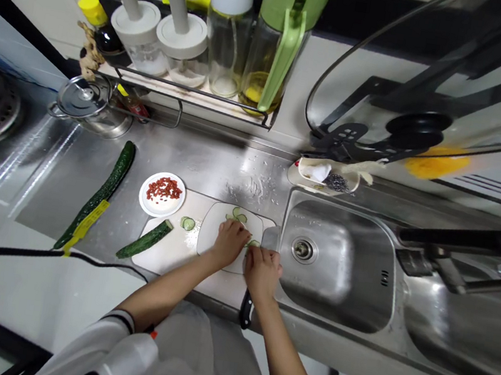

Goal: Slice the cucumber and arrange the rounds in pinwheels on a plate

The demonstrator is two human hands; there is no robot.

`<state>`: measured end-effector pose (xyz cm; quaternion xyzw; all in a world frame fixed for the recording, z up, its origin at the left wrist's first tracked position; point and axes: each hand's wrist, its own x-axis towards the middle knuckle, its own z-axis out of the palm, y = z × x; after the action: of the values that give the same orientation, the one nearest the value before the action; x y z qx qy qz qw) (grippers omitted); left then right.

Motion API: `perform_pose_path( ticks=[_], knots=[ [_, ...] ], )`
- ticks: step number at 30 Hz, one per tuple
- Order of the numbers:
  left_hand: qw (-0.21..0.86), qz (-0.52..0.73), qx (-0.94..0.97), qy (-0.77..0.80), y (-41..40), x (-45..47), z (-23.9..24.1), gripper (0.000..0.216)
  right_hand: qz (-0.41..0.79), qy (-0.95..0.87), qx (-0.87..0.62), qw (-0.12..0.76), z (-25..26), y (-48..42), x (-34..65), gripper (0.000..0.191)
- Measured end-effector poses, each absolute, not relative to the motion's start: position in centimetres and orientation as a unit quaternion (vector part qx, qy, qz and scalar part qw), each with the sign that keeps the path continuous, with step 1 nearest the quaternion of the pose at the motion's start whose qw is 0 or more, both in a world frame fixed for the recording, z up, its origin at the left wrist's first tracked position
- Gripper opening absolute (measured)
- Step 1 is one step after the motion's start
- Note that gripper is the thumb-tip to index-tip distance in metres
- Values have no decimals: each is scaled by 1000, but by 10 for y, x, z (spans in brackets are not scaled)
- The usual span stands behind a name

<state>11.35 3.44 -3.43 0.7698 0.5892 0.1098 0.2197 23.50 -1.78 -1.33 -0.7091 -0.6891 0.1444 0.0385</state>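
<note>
My left hand is closed over a white square plate, its fingertips pinched; what is between them is too small to make out. Beside it, my right hand pinches a thin cucumber slice at the plate's right edge. Several more cucumber slices lie on the plate's far side. The plate rests on a pale cutting board. A knife with a black handle lies at the board's right end, partly hidden by my right hand. A cut piece of cucumber and a few loose slices are left of the plate.
A white dish of red berries touches the board's far left corner. A whole cucumber with a yellow label lies further left. The steel sink is to the right. A rack of jars and a lidded pot stand behind.
</note>
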Motion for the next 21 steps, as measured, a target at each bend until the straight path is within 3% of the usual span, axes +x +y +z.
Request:
perform_pose_path(
  ticks=[9,14,21],
  knots=[
    [220,178,675,681,22,39,5,26,147,-692,-702,81,-7,-25,233,20],
    [187,59,554,809,12,1,13,27,151,-705,-687,91,-4,-29,226,18],
    [194,-24,520,831,10,-3,7,28,154,-721,-670,88,0,-35,212,18]
  ],
)
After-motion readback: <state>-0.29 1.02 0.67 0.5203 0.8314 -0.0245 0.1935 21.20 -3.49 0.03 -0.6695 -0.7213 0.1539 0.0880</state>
